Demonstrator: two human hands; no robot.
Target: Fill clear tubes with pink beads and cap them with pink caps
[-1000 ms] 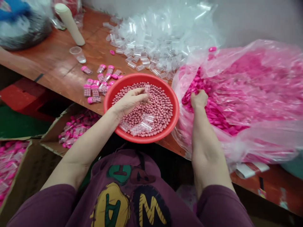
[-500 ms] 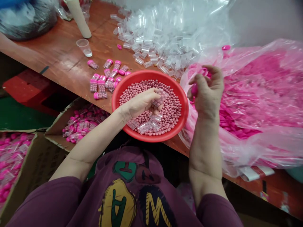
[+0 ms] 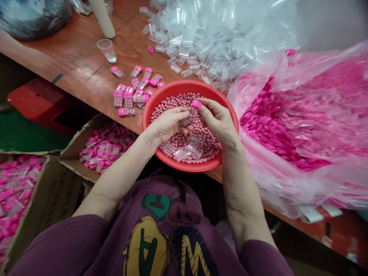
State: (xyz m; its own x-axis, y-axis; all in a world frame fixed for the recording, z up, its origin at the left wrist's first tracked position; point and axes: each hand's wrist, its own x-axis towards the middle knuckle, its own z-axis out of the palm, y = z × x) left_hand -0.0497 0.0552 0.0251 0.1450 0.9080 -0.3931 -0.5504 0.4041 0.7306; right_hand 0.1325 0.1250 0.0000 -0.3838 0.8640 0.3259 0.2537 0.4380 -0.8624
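Over the red bowl [image 3: 172, 90] of small pink beads [image 3: 211, 145], my left hand [image 3: 166, 124] grips a small clear vial [image 3: 188, 119] filled with beads. My right hand [image 3: 217, 120] pinches a pink cap [image 3: 197, 104] and holds it against the top of that vial. Both hands meet above the bowl's middle. A few more clear vials [image 3: 191, 147] lie on the beads near the bowl's front rim.
A big plastic bag of pink caps [image 3: 287, 122] lies on the right of the wooden table [image 3: 80, 65]. A heap of empty clear vials [image 3: 207, 42] is behind the bowl. Capped filled vials [image 3: 130, 94] lie left of it. Cardboard boxes of finished vials [image 3: 103, 147] stand below.
My right hand left the bag of caps with a pink cap and came left to the vial in my left hand. The left hand stayed over the bowl.
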